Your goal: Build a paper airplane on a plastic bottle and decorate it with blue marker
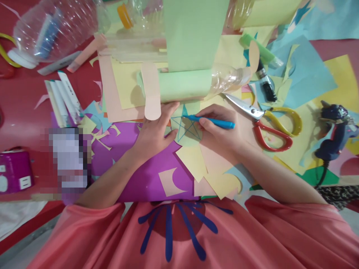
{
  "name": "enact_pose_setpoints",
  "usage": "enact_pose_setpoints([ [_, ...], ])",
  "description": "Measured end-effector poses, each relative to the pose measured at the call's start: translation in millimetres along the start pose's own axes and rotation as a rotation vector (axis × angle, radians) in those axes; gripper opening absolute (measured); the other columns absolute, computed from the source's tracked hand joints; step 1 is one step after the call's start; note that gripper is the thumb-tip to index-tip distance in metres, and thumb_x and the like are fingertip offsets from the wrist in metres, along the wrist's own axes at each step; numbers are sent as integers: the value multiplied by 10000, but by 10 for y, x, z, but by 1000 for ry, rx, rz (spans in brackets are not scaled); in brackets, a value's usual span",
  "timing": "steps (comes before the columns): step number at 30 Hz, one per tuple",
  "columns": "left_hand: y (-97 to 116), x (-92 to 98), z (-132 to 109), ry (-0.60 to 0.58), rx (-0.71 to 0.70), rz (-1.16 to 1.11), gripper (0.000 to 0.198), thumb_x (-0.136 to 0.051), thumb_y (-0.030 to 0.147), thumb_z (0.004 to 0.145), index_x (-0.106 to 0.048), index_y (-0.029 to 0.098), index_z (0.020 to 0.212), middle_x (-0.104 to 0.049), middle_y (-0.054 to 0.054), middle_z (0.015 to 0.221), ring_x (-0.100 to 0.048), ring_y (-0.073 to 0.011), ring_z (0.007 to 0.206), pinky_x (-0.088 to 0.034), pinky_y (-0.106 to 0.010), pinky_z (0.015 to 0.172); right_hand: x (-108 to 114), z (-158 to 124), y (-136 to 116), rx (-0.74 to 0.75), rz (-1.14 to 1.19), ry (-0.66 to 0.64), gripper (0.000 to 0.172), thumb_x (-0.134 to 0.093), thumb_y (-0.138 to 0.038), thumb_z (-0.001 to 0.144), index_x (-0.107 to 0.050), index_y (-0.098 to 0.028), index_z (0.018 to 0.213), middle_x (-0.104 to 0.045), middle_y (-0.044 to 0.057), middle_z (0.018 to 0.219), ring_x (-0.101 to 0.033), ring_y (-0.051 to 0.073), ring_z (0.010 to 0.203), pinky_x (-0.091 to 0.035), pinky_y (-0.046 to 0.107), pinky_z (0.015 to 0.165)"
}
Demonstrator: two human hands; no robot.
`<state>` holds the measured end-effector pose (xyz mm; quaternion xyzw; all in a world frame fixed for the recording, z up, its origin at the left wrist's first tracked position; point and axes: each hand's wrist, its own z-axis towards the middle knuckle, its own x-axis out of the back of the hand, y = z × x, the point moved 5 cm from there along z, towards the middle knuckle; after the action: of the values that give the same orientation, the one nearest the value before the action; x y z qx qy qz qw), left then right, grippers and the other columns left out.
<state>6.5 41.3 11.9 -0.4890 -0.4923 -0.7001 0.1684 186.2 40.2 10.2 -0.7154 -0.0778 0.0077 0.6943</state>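
Blue petal shapes fan across the coral shirt (238,231) nearest my camera, at the edge of a paper-strewn red table (25,101). Just beyond, a pink scrap (168,185) with a curved notch lies on a purple sheet (140,175). My two hands work apart from each other, a pale green paper (186,130) between them bearing a line-drawn star, its top point filled in. I have the right hand (224,136) wrapped around a blue marker (223,123), its tip on the star just below that point. My left hand (157,130) lies with fingers spread and thumb at the paper's left edge, gripping nothing. Scissors (259,114) with red and yellow handles rest to my right; white markers (66,99) lie off to my left. Beyond the hands, a bottle partly wrapped in green paper (185,84) lies sideways; farther off to the left is a large clear bottle (70,26).
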Motion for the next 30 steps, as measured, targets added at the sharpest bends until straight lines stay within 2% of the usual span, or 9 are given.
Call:
enact_pose_setpoints([
  [5, 8, 10, 1, 6, -15, -11, 578, -501, 211, 855, -329, 217, 1408, -474, -90, 1432, -416, -248, 1354, -364, -421, 1112, -22, -12, 31, -19, -49, 13, 245, -704, -435, 749, -651, -196, 733, -633, -7, 642, -546, 90, 557, -436, 234, 505],
  [11, 17, 15, -1, 11, -37, -8, 557, -493, 215, 861, -339, 177, 1395, -476, -105, 1428, -417, -245, 1352, -357, -419, 1121, -33, -31, 38, -47, -57, 28, 162, -682, -361, 773, -647, -207, 734, -601, -11, 618, -517, 95, 548, -423, 245, 503],
  [14, 23, 17, -1, 27, -51, -7, 553, -496, 221, 863, -345, 162, 1392, -485, -108, 1421, -418, -241, 1352, -367, -405, 1117, -35, -26, 25, -24, -81, 8, 96, -659, -287, 772, -658, -197, 740, -602, -14, 608, -503, 87, 537, -406, 235, 491],
  [18, 13, 6, 0, 19, -38, -6, 551, -483, 232, 874, -335, 194, 1403, -484, -86, 1427, -416, -233, 1357, -369, -402, 1121, -38, -15, -16, 10, -145, -17, 89, -635, -251, 763, -665, -180, 719, -620, -13, 604, -516, 84, 545, -406, 221, 485],
  [22, 6, 7, 0, 24, -30, -11, 561, -488, 235, 872, -335, 206, 1411, -484, -86, 1426, -416, -242, 1357, -368, -416, 1121, -55, -20, -49, -7, -106, -34, 103, -641, -256, 752, -653, -172, 693, -643, -5, 623, -539, 86, 564, -421, 214, 501],
  [30, 5, 8, 9, 6, -16, -20, 578, -501, 231, 861, -337, 225, 1415, -482, -72, 1432, -434, -245, 1343, -376, -419, 1111, -74, -35, -42, -77, -68, -120, 123, -640, -258, 751, -626, -162, 675, -626, -6, 623, -494, 77, 541, -379, 224, 508],
])
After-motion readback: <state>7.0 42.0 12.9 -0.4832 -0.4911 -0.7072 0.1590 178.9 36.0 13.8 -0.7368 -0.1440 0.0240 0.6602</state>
